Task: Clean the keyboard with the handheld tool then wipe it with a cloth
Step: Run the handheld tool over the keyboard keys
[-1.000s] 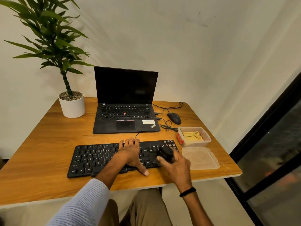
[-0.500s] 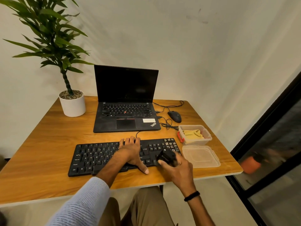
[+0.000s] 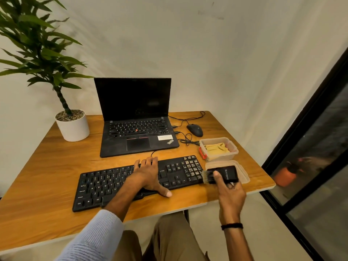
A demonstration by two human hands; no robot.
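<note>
A black keyboard (image 3: 105, 185) lies across the front of the wooden desk (image 3: 45, 166). My left hand (image 3: 148, 176) rests flat on its middle keys, fingers spread. My right hand (image 3: 229, 191) grips a black handheld cleaning tool (image 3: 224, 174) just off the keyboard's right end, its bristle head pointing at the number pad. A yellow cloth (image 3: 216, 148) sits folded in a clear plastic box (image 3: 233, 150) behind the tool.
The box's lid (image 3: 243, 173) lies under the tool near the desk's right edge. An open laptop (image 3: 137, 117), a black mouse (image 3: 194, 129) with cables, and a potted plant (image 3: 72, 125) stand at the back. A dark glass door frame (image 3: 305, 147) is on the right.
My right hand has carried the tool rightward, from the number pad to just past the keyboard's right end. My left hand has stayed on the keys.
</note>
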